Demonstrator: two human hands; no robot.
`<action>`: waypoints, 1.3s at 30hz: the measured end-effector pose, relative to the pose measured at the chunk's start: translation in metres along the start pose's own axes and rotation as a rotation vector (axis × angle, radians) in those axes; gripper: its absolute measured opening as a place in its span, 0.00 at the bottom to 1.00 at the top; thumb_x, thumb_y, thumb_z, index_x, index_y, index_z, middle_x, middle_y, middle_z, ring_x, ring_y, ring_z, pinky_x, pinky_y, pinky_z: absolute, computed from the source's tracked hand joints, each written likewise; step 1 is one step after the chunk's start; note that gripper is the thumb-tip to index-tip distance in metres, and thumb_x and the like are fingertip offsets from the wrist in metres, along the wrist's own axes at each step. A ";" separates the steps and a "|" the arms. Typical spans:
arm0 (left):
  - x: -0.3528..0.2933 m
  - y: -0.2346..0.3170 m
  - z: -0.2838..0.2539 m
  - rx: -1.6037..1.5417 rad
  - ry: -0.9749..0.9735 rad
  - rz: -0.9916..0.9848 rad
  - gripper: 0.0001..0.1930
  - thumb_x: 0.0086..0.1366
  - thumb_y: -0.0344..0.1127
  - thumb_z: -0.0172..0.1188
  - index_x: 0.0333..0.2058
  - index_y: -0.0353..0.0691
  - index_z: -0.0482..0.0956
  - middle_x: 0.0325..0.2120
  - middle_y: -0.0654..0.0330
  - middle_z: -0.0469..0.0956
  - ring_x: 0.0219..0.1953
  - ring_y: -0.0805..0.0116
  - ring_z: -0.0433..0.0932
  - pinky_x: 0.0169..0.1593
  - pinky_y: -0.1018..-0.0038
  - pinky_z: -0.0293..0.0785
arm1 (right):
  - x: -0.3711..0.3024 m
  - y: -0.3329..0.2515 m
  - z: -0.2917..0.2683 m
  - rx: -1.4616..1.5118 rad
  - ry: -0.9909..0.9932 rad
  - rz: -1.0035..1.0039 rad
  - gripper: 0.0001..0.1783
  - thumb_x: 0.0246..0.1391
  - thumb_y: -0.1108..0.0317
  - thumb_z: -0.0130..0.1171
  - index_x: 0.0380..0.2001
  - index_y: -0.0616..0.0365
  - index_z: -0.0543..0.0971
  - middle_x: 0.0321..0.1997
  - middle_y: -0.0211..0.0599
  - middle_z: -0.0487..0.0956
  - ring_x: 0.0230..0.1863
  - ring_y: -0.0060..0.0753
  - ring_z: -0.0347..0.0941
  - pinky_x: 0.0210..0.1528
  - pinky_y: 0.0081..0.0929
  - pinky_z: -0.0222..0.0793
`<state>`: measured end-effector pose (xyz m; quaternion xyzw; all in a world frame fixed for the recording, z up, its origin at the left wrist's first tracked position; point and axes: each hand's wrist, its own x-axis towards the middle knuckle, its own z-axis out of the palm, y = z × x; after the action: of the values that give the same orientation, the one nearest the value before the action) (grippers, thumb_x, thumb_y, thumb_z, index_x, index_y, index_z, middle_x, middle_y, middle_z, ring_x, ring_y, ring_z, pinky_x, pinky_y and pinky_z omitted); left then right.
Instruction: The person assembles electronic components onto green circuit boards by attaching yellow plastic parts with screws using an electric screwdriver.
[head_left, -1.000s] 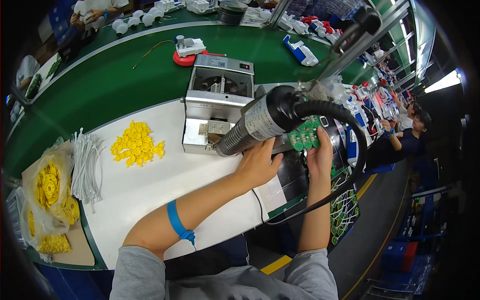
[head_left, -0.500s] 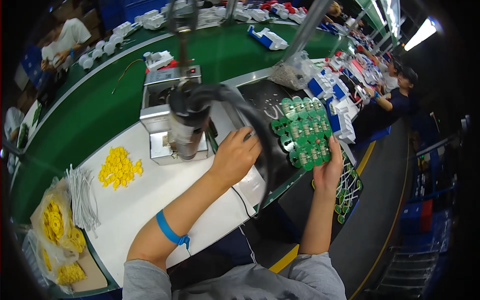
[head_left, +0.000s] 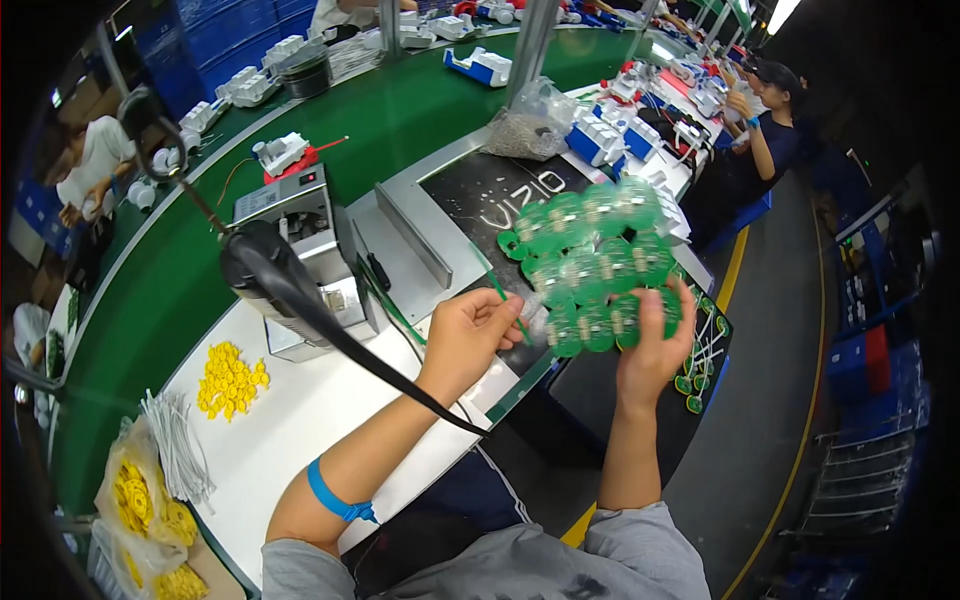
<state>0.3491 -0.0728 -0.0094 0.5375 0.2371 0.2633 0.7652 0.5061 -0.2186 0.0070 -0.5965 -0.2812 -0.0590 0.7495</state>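
My right hand (head_left: 655, 345) grips the lower right edge of a panel of round green circuit boards (head_left: 590, 268), joined in rows and blurred by motion. The panel is held tilted above the black mat. My left hand (head_left: 465, 335) pinches a thin green strip (head_left: 524, 333) between thumb and fingers, just left of the panel; I cannot tell whether the strip touches it. A blue wrist strap (head_left: 335, 497) goes round my left forearm. Left of that hand, a dark, tool-like cylinder with a thick black cable (head_left: 330, 325) hangs over a grey metal bench machine (head_left: 285, 200).
Small yellow parts (head_left: 230, 380) lie in a pile on the white bench top, near bundled white wires (head_left: 178, 448) and bagged yellow parts (head_left: 135, 495). A green conveyor (head_left: 400, 110) curves behind. Boards with white wires (head_left: 695, 372) lie at right. Co-workers sit farther off.
My left hand now shows a green strip in its fingers. The panel has tilted and shifted slightly left. The hanging cable and cylinder appear farther left, and the whole view has turned somewhat.
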 end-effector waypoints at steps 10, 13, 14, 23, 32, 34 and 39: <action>0.024 -0.082 0.113 1.216 -0.680 0.345 0.20 0.63 0.30 0.61 0.53 0.31 0.78 0.25 0.42 0.82 0.30 0.49 0.85 0.36 0.61 0.81 | 0.010 -0.032 -0.111 0.168 0.430 0.056 0.18 0.68 0.64 0.55 0.55 0.64 0.71 0.46 0.40 0.79 0.45 0.30 0.78 0.47 0.29 0.78; 0.047 -0.092 0.139 1.448 -0.398 0.325 0.29 0.63 0.32 0.62 0.62 0.27 0.68 0.42 0.42 0.82 0.32 0.50 0.85 0.36 0.62 0.83 | 0.006 -0.027 -0.121 0.123 0.410 0.107 0.18 0.68 0.64 0.56 0.55 0.62 0.71 0.44 0.37 0.79 0.43 0.27 0.78 0.43 0.26 0.78; 0.043 -0.091 0.143 1.444 -0.403 0.328 0.29 0.63 0.32 0.62 0.62 0.27 0.68 0.42 0.42 0.82 0.32 0.50 0.85 0.36 0.62 0.83 | 0.005 -0.023 -0.121 0.117 0.404 0.123 0.18 0.68 0.64 0.56 0.55 0.62 0.71 0.44 0.37 0.79 0.42 0.27 0.79 0.43 0.26 0.78; -0.009 -0.017 0.054 0.425 -0.535 -0.036 0.24 0.68 0.32 0.58 0.62 0.35 0.69 0.51 0.48 0.79 0.39 0.61 0.85 0.39 0.66 0.82 | 0.012 -0.006 -0.054 0.281 0.116 0.279 0.22 0.67 0.67 0.57 0.60 0.63 0.67 0.45 0.42 0.80 0.42 0.32 0.80 0.44 0.30 0.78; -0.032 0.036 -0.053 -0.350 -0.141 -0.007 0.35 0.72 0.52 0.57 0.69 0.40 0.58 0.57 0.55 0.75 0.53 0.70 0.76 0.48 0.74 0.76 | 0.031 -0.040 0.039 0.289 -0.677 0.626 0.21 0.61 0.63 0.62 0.50 0.68 0.76 0.32 0.37 0.80 0.26 0.27 0.78 0.28 0.23 0.75; -0.034 0.030 -0.063 -0.177 -0.163 -0.061 0.25 0.69 0.43 0.64 0.62 0.46 0.72 0.46 0.65 0.81 0.38 0.85 0.75 0.30 0.85 0.59 | 0.035 -0.058 0.059 0.298 -0.840 0.666 0.22 0.65 0.58 0.58 0.51 0.68 0.77 0.37 0.37 0.82 0.31 0.25 0.79 0.32 0.23 0.76; -0.042 0.040 -0.062 -0.670 -0.092 -0.051 0.19 0.68 0.29 0.63 0.56 0.42 0.71 0.48 0.62 0.80 0.48 0.70 0.80 0.53 0.69 0.79 | 0.023 -0.035 0.072 0.834 -0.829 0.789 0.47 0.66 0.29 0.38 0.67 0.64 0.63 0.59 0.47 0.78 0.51 0.37 0.80 0.52 0.34 0.77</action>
<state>0.2717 -0.0457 0.0130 0.2615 0.1160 0.2830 0.9155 0.4858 -0.1563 0.0575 -0.2906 -0.3054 0.5613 0.7122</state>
